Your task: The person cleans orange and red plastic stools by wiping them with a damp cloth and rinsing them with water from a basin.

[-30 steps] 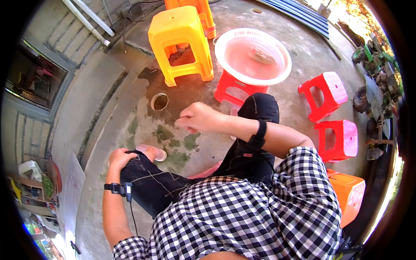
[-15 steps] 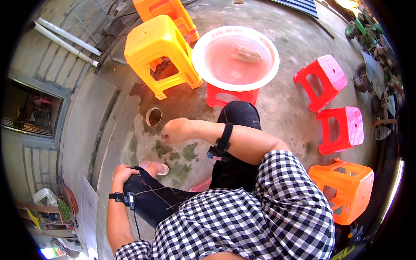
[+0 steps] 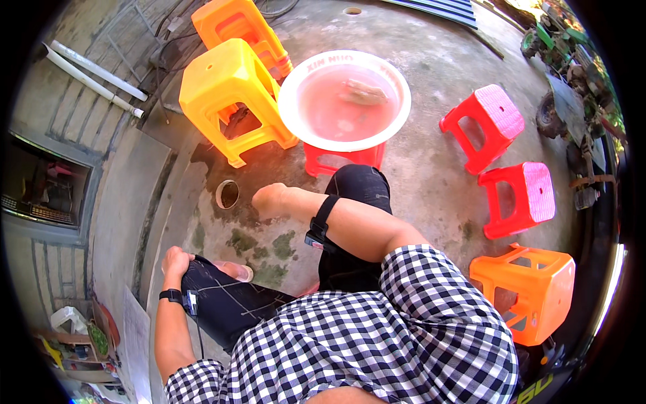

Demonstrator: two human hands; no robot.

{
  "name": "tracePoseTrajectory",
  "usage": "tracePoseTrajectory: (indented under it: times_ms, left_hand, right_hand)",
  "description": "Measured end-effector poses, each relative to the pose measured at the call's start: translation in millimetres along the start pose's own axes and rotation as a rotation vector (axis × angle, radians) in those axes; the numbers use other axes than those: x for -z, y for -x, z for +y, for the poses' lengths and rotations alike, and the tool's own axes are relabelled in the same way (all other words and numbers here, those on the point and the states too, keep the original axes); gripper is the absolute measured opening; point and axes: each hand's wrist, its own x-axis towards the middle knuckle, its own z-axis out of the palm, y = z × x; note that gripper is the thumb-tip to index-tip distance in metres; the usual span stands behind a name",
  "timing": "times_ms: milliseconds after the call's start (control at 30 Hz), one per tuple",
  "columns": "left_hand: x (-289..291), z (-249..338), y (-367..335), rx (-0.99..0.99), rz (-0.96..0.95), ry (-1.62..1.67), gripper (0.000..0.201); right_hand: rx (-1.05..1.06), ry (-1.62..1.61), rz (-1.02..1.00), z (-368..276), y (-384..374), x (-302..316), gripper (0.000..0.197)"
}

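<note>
1. The right hand (image 3: 272,200) sits at the centre of the frame, out in front of the raised right knee, with the forearm crossing from the lower right and a dark band strapped around the wrist.
2. Its fingers are curled together into a loose fist; nothing can be seen in its grip, and it touches nothing.
3. The white basin (image 3: 344,99), holding pinkish water and a pale lump, lies above and to the right of that hand, in the upper middle of the frame, resting on a red stool (image 3: 343,159).
4. The basin is near the right hand but apart from it; the small round drain hole (image 3: 227,194) in the concrete lies just to the hand's left.
5. The left hand (image 3: 176,259) is at the lower left, closed with its fingers gripping the dark trouser fabric over the left knee; a black watch sits on its wrist.
6. A yellow stool (image 3: 230,94) stands in the upper left, beside the basin.
</note>
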Motion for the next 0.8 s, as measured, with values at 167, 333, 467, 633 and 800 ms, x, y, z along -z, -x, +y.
tracePoseTrajectory:
  times_ms: [167,333,467,633,800]
  left_hand:
    - [13.9,33.1,18.8,-0.213,0.072,0.315,0.033]
    - [107.7,146.2,97.4,-0.7,0.178,1.045,0.015]
    - [203.7,199.9,193.6,-1.32,0.427,1.292,0.036]
    - [237.4,184.2,235.9,-1.736,0.71,1.32,0.04]
    - [231.1,178.2,195.0,-1.743,0.774,1.43,0.043]
  right_hand:
    - [-0.094,0.044,0.084,15.1,-11.1,-0.6,0.033]
    - [-0.08,0.055,0.074,23.0,-16.9,-21.2,0.031]
    - [-0.187,0.073,0.005,33.0,-18.6,-32.8,0.028]
    - [-0.199,0.096,0.042,25.4,-43.9,-35.4,0.028]
    - [-0.173,0.203,0.076,48.8,-54.0,-66.3,0.016]
